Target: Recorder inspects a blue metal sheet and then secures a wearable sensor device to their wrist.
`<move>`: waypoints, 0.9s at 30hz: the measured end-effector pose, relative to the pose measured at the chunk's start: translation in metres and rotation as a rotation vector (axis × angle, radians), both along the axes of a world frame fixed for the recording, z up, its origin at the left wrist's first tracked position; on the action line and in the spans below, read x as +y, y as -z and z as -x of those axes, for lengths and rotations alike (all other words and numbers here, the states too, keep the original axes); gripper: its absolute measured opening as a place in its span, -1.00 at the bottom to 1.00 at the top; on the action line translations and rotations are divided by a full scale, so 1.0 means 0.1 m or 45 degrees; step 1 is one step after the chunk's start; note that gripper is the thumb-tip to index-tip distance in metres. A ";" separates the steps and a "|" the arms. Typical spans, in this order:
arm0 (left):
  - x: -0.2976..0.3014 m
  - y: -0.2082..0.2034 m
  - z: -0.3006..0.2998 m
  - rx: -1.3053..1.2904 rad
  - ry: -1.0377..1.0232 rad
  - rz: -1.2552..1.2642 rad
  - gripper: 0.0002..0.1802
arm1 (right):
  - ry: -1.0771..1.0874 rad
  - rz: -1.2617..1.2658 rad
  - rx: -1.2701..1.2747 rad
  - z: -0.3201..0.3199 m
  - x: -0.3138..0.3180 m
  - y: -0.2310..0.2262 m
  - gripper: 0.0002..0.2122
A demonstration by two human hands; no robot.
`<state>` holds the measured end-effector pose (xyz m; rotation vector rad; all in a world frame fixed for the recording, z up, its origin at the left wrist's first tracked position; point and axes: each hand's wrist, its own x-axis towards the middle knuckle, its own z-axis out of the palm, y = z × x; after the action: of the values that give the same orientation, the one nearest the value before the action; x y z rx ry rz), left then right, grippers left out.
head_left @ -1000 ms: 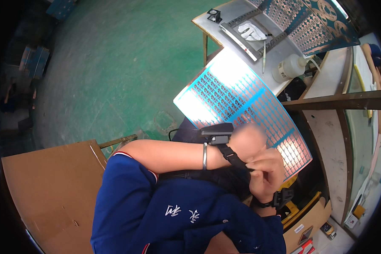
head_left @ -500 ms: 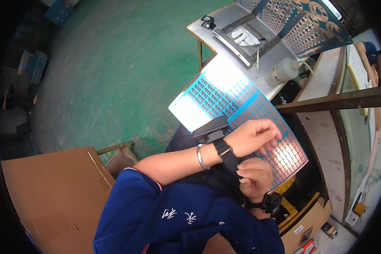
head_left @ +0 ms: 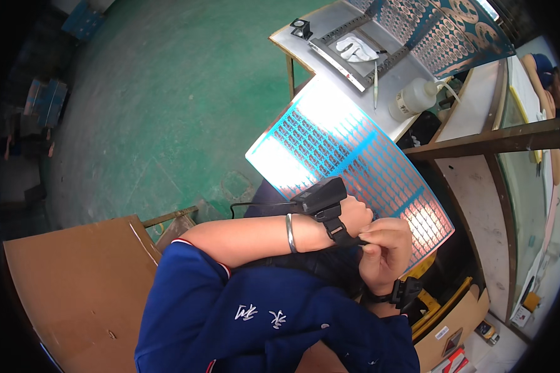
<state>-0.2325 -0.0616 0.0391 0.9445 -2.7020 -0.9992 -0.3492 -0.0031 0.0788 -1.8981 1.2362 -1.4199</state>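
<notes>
My left forearm reaches across to the right, with a silver bangle and a black strapped device [head_left: 320,196] on the wrist. Beyond it, my left hand [head_left: 356,214] is turned so that its fingers are mostly hidden. With thumb and fingers, my right hand [head_left: 389,245] pinches the black wrist strap [head_left: 339,234] of that device. A second black device [head_left: 404,292] is fastened round my right wrist. Behind both hands lies a large panel [head_left: 361,152] with a copper and blue grid pattern, partly glaring in the light.
A grey workbench [head_left: 292,40] bears a black loupe [head_left: 300,28], a metal frame with a white glove [head_left: 356,48], a pen-like tool [head_left: 375,85] and a squeeze bottle [head_left: 412,99]. Patterned panels [head_left: 448,37] lean behind. A cardboard box [head_left: 81,292] stands left. Another person's arm shows far right.
My left hand has turned and drawn back, bringing the device on its wrist uppermost. My right hand has moved slightly up and right, pinching the strap. A thin cable now shows beside the device.
</notes>
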 end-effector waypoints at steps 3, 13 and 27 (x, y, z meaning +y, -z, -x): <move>-0.01 -0.11 -0.09 0.034 0.028 -0.073 -0.78 | 0.055 -0.018 -0.061 -0.01 -0.02 0.01 -0.80; 0.08 0.29 0.09 -0.284 -0.012 0.306 -0.86 | 0.006 -0.076 -0.252 0.07 -0.08 0.03 -0.72; -0.43 0.02 0.06 0.002 -0.296 0.626 -0.86 | -0.058 -0.205 -0.013 -0.13 0.01 0.21 -0.56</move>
<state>-0.2383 -0.1044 0.0369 1.1055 -2.5651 -0.2704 -0.3363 -0.0021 0.0576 -1.7972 1.2547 -1.2653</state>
